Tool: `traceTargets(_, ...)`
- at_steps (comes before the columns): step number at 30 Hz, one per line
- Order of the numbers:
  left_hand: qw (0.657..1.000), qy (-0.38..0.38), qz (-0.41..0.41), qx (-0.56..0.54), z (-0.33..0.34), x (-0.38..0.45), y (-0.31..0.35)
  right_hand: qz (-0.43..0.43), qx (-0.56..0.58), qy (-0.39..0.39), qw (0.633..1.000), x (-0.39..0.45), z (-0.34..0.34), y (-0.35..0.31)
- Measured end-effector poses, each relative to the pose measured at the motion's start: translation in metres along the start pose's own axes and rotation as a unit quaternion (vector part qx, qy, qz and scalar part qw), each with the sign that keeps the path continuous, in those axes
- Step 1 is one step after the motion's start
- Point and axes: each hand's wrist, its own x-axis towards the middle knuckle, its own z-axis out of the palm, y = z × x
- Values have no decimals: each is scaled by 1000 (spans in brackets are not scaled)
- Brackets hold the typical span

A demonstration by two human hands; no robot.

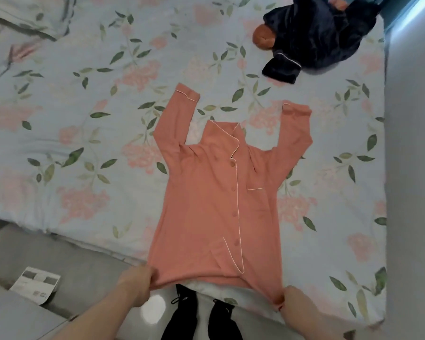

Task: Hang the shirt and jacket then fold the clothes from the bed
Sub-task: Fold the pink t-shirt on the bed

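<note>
A salmon-pink pyjama shirt (214, 200) with white piping lies spread flat, front up, on the floral bedsheet (84, 133), both sleeves stretched toward the far side. My left hand (136, 284) pinches the hem's left corner at the bed's near edge. At the hem's right corner, my right hand (296, 303) pinches the cloth. The hem hangs slightly over the mattress edge. A heap of dark navy clothes (317, 33) with some orange cloth (264, 36) underneath sits at the far right of the bed.
A grey wall or panel (412, 192) borders the bed on the right. A folded blanket or pillow (27, 13) lies at the far left. A printed paper (36, 284) rests on the grey floor by my left arm. My dark shoes (201, 315) stand below the bed's edge.
</note>
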Motion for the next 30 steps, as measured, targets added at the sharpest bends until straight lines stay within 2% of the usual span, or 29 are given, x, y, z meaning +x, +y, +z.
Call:
traceTargets(4,997,-68,25,12,7,21,-2,-14,-48,-97,994,24,11,1)
traceTargets(6,997,-64,40,-14,6,29,-2,-10,-24,-89,996,34,0,-10)
traceTargets(11,989,27,79,-126,-29,57,-3,-64,67,55,994,64,-50,-65)
traceTargets(14,975,126,96,-157,-60,73,8,-105,118,96,983,92,-70,-98)
traceTargets(17,941,196,136,-239,-76,97,31,-119,128,110,978,122,-77,-129)
traceTargets(19,932,175,170,-267,-68,115,49,-125,86,114,982,140,-71,-142)
traceTargets(20,938,141,188,-256,-62,122,58,-122,64,109,984,147,-66,-146)
traceTargets(23,955,-30,246,-162,-48,139,71,-93,19,74,993,156,-49,-148)
traceTargets(24,953,-64,258,-145,-49,145,68,-88,20,91,992,158,-46,-148)
traceTargets(25,951,-66,261,-153,-55,150,66,-81,40,123,988,160,-48,-148)
traceTargets(27,940,18,250,-233,-83,163,58,-59,104,181,976,168,-61,-151)
traceTargets(30,879,225,167,-386,-157,195,32,-27,145,170,974,188,-86,-162)
